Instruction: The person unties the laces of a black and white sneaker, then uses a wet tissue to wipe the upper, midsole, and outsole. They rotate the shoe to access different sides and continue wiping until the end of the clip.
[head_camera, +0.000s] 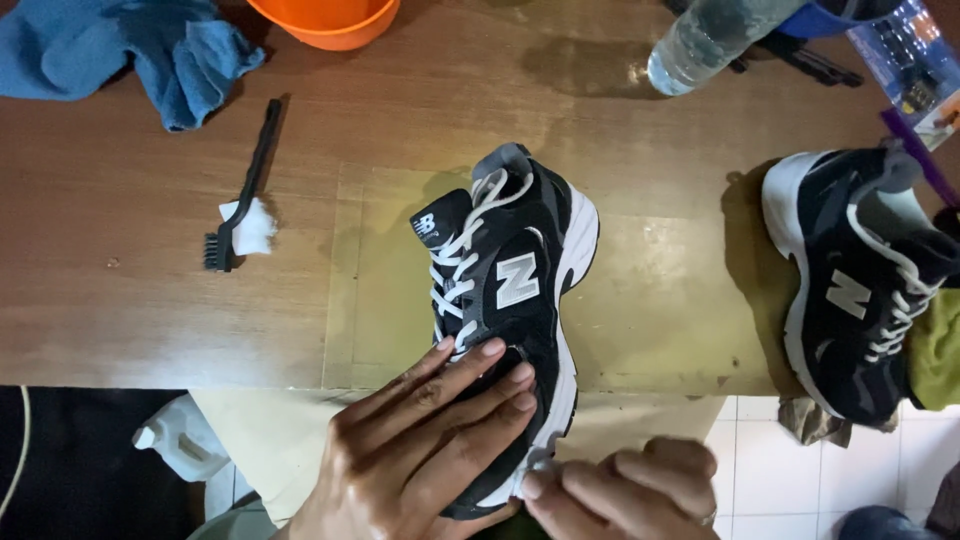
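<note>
Two hands of ours work on one black sneaker (520, 300) with white laces and a white sole, lying in the middle of the brown wooden surface (120, 300) with its toe toward us and its heel pointing away. Our left hand (420, 450) lies flat over the toe, fingers spread and stretched out, pressing the shoe down rather than clutching it. Our right hand (625, 490) is curled closed at the sole's edge near the toe, pinching something small and pale that we cannot make out. To the right, well apart, the second sneaker (850, 290) of the pair rests at the edge of the surface beside a yellow-green cloth (937, 350). On the left we see a black brush (240, 190) with a bit of white foam or tissue by its bristles, and farther up a blue cloth (120, 50). An orange bowl (325, 22) and a clear plastic bottle (710, 40) sit along the far edge
</note>
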